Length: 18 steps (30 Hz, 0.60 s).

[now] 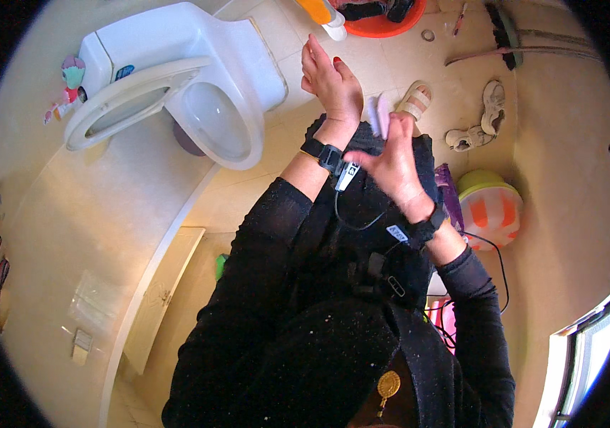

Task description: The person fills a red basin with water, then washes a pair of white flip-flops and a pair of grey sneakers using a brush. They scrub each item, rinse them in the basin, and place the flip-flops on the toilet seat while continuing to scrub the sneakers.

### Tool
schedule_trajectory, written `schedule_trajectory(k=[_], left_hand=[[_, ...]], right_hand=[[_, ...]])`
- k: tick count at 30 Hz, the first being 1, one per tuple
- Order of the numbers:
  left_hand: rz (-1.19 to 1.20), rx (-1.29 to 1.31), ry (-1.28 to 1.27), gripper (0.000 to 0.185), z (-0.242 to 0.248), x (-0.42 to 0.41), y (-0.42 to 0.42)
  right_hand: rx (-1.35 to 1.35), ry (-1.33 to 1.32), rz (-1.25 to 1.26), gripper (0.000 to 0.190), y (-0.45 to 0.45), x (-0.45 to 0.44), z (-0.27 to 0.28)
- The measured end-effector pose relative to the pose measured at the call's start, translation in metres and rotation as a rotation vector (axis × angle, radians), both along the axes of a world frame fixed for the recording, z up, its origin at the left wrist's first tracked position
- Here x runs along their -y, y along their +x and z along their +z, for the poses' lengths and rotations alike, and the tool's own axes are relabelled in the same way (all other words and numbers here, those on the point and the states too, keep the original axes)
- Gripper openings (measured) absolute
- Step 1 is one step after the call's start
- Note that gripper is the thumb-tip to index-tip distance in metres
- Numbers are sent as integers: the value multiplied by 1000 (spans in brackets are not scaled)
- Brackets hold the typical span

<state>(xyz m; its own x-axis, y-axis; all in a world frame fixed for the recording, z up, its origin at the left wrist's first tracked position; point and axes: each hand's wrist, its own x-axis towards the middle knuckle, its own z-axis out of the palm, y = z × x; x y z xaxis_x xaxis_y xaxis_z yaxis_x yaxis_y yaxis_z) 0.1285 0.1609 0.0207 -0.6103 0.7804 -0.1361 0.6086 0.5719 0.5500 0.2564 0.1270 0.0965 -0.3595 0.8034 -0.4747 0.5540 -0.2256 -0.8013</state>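
My left hand [332,85] is raised beside the toilet bowl, holding nothing, its fingers pointing away from me. A red nail shows on its thumb side. To its right, my right hand [393,160] has a thin, pale lilac object [379,117] at its fingertips, with the thumb spread away. Motion blurs that object, so I cannot tell what it is. Both wrists wear black straps, and a small white cabled device [346,176] is by the left one. The white toilet [216,125] stands to the left with its seat [128,104] raised.
An orange-red basin [377,32] holding dark items sits ahead, beside an orange-and-white object [322,13]. To the right are a broom [509,45], grey sneakers [492,107], a purple bag [448,192] and a patterned tub [492,214]. My sandalled foot [416,101] stands ahead. Cables hang at my right.
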Motion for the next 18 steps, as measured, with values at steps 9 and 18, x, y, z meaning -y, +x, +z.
schedule_trajectory(k=[9,18], left_hand=[[-54,-7,-23,60,-9,5,2],[-115,430,-343,61,-72,16,-10]], right_hand=[[-71,-38,-54,26,54,-10,-44],[-25,-503,-344,30,85,-37,-123]])
